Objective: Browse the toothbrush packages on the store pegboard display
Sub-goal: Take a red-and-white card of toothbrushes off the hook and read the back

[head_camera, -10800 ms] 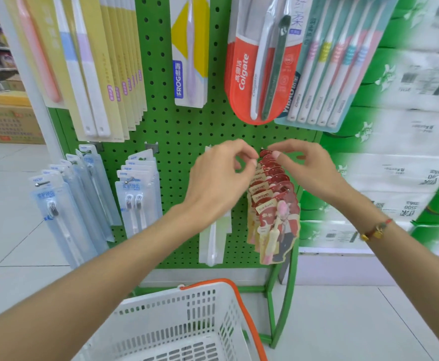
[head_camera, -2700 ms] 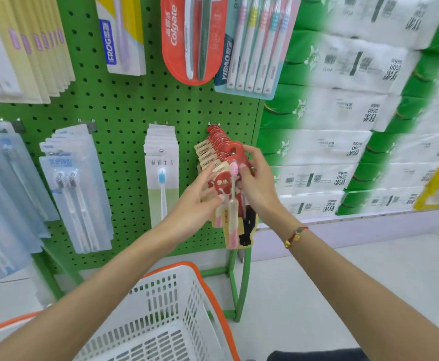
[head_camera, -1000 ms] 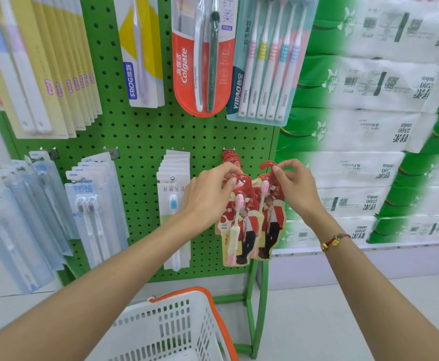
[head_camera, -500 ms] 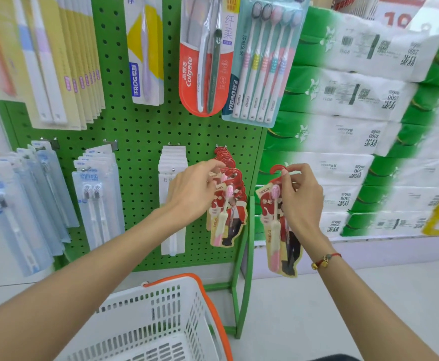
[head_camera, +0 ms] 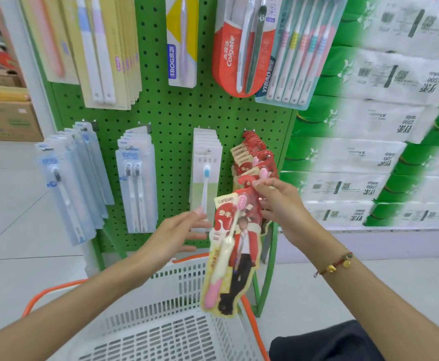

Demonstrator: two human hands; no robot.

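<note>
My right hand (head_camera: 281, 204) pinches the top of a red toothbrush package (head_camera: 230, 254) with a pink and cream brush and a printed figure; it hangs free of the peg, over the basket. My left hand (head_camera: 176, 235) is just left of the package, fingers straight and relaxed, holding nothing. Behind them, the row of matching red packages (head_camera: 255, 157) still hangs on a peg of the green pegboard (head_camera: 171, 113). A white package with a blue-headed brush (head_camera: 206, 178) hangs to its left.
A white shopping basket (head_camera: 166, 329) with an orange rim sits below my hands. Blue-white brush packs (head_camera: 136, 183) and clear packs (head_camera: 67, 188) hang lower left. Colgate (head_camera: 236, 53) and multi-brush packs (head_camera: 299, 56) hang above. Stacked green-white tissue packs (head_camera: 369, 152) fill the right.
My right hand has carried the red package down and towards me, away from the peg. My left hand let go of the hanging row and dropped beside the package.
</note>
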